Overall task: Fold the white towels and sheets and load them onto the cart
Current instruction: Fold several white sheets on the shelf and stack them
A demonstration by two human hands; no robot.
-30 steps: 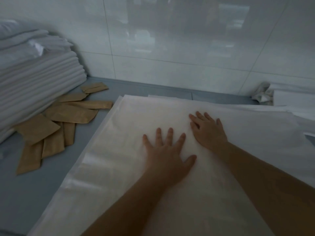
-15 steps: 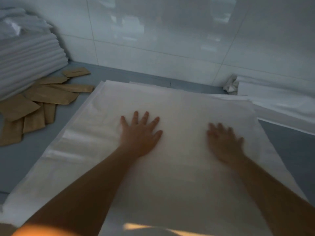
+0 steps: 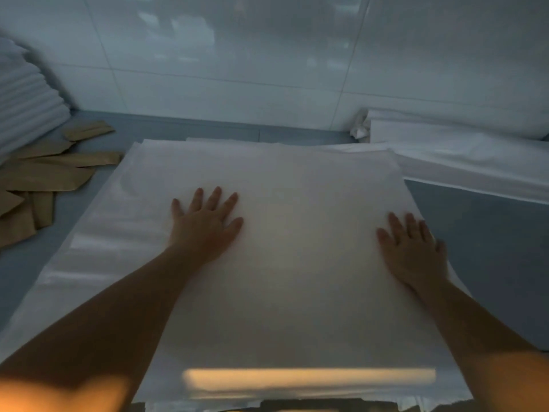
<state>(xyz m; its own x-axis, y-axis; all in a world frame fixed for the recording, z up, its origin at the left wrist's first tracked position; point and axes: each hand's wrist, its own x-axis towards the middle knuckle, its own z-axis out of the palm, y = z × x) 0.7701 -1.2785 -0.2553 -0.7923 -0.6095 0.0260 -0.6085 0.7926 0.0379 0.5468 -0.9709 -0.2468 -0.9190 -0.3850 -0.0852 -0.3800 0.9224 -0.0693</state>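
Both hands flat on folded sheet (image 3: 291,263).
Left hand (image 3: 205,224) presses near centre, fingers spread; right hand (image 3: 413,251) lies open at right edge; neither grips.

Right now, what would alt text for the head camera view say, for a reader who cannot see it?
Two bare hands, the left hand and the right hand, press flat on a white sheet spread over a grey table. Folded white linens and brown paper sleeves lie left; more white linen lies right.
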